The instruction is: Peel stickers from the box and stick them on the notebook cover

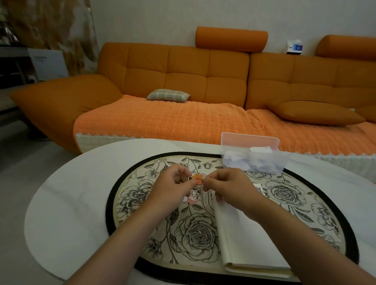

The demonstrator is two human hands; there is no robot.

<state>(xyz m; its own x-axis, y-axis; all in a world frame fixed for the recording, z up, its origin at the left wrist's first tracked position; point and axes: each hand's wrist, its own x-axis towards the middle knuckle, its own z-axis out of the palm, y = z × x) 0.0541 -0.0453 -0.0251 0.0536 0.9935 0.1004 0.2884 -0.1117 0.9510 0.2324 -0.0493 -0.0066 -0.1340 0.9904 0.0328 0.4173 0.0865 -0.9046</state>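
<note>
- The mat (144, 241) lies on the middle of the table (56, 212).
- The notebook (247, 243) lies on the right half of the mat, reaching its near edge.
- The box (254, 158) stands behind the notebook, at the mat's far right edge.
- The left hand (174, 186) and right hand (225, 186) meet above the mat, left of the box, pinching the sticker (197, 178) between them.
- A second sticker (191, 198) lies just below the hands, beside the notebook's far left corner.
- The sofa (179, 65) runs behind the table, with a pillow (168, 95) on its seat to the left and a cushion (317, 113) to the right.
</note>
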